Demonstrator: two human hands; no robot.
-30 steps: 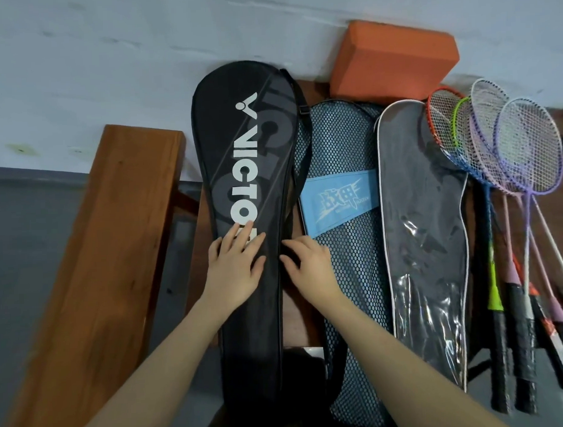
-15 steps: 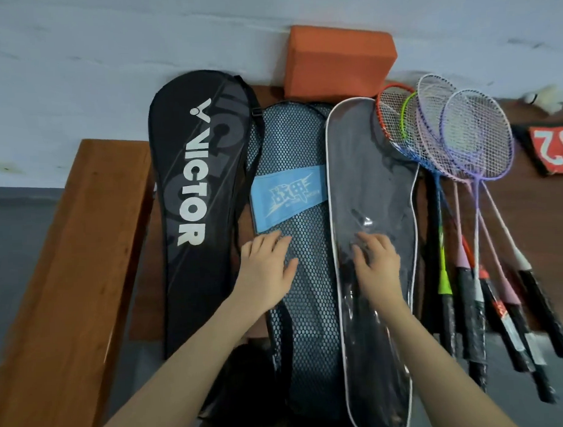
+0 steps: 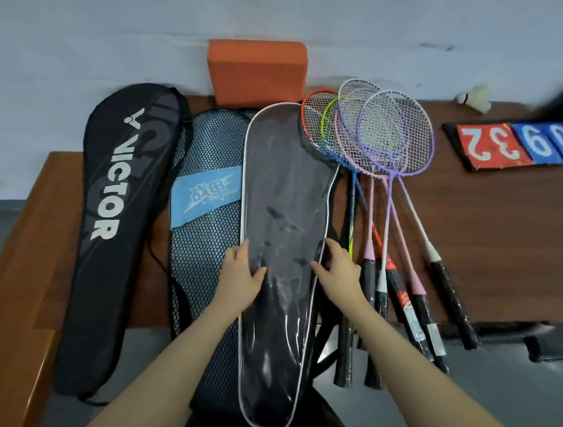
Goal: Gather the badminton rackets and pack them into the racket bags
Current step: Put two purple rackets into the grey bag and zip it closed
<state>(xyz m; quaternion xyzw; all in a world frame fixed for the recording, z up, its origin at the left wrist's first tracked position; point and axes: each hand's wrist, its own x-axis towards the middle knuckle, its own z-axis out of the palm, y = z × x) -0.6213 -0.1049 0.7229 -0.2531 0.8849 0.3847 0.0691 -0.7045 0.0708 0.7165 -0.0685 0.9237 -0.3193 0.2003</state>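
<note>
Three racket bags lie side by side on the brown table (image 3: 498, 237): a black Victor bag (image 3: 114, 225) on the left, a mesh bag with a blue label (image 3: 204, 248) in the middle, and a clear grey bag with white trim (image 3: 282, 187) overlapping the mesh one. Several rackets (image 3: 386, 139) lie fanned to its right, heads toward the wall, handles over the table's front edge. My left hand (image 3: 241, 275) grips the clear bag's left edge, thumb on top. At the bag's right edge, my right hand (image 3: 338, 269) holds on with curled fingers, close to the racket handles.
An orange foam block (image 3: 257, 70) leans on the wall behind the bags. A white shuttlecock (image 3: 475, 98) and a flip scoreboard (image 3: 510, 144) lie at the right rear of the table. A wooden bench (image 3: 18, 286) runs along the left.
My hands left the black Victor bag, passed over the mesh bag, and now both hold the clear bag's edges. The view has shifted right, showing the scoreboard.
</note>
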